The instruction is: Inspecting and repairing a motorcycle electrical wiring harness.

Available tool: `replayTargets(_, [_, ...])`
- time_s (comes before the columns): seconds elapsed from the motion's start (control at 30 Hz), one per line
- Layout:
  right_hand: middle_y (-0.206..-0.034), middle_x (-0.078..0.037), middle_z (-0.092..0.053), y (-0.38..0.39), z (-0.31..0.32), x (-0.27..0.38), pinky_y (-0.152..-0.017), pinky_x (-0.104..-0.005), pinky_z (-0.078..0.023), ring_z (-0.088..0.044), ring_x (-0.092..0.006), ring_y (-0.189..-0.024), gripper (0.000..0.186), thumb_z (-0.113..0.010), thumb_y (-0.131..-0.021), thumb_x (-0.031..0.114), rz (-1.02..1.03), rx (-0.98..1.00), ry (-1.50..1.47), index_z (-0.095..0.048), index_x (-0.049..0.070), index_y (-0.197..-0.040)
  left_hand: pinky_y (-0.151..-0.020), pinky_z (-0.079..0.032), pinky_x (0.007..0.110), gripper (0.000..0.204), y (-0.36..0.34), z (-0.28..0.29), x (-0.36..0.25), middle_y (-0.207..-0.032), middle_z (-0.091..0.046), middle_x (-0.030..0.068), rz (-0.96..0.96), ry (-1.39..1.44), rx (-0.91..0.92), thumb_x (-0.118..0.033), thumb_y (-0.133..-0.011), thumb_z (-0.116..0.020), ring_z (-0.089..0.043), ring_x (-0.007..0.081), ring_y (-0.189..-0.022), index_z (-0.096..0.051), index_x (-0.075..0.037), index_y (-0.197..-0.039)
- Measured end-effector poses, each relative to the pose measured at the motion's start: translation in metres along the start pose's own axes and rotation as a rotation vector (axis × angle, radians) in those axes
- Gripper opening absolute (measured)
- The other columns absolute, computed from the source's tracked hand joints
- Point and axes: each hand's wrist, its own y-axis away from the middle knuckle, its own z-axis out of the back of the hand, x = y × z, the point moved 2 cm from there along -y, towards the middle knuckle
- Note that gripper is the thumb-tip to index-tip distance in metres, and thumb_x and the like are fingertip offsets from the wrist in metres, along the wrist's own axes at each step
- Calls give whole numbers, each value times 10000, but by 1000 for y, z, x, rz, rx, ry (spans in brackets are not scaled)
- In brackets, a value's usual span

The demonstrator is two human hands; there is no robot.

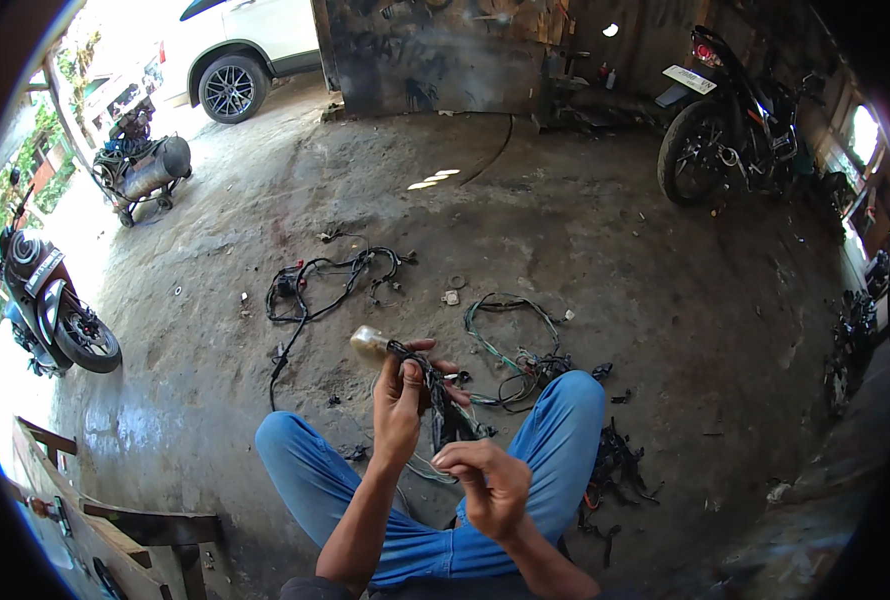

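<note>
My left hand (401, 400) is closed around a bundle of dark wires (439, 408), part of a wiring harness, held up between my knees. Just beyond its fingertips sticks out a pale, yellowish, shiny rounded piece (369, 343) whose kind I cannot make out. Below the bundle's lower end, my right hand (493, 488) has its fingers curled into a pinch; whatever lies between them is too small to tell. Thin pale wires (427, 468) hang beneath the bundle. A greenish and black wire coil (510, 352) lies on the floor beyond my right knee.
Another black wiring harness (315, 290) is spread ahead on the left. Black scraps (617, 470) lie beside my right knee. Motorcycles (730, 130) stand far right and left (55, 300). An air compressor (145, 168), a white car (255, 55) and a wooden bench (145, 525) are leftward.
</note>
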Motion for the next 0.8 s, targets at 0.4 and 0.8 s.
replayTargets(0.4, [-1007,-130,-754,-26,-19,-6,-786,-299,-577,-735,-193,-892,119,-614,-994,21,-193,6,-244,-699,-13,-1070,-628,-434,244,702,9,-1,34,-1019,-557,36,334,347,88,-595,-1071,-324,-520,100,-689,-313,-126,-1594])
replayTargets(0.8, [-1057,-145,-744,-149,10,-43,-765,-317,-643,-731,-171,-908,180,-570,-1043,101,-207,166,-219,-679,-33,-1096,-653,-433,286,644,33,-2,2,-714,-543,3,101,-564,216,-474,-1119,-262,-499,99,-644,-585,18,-1381])
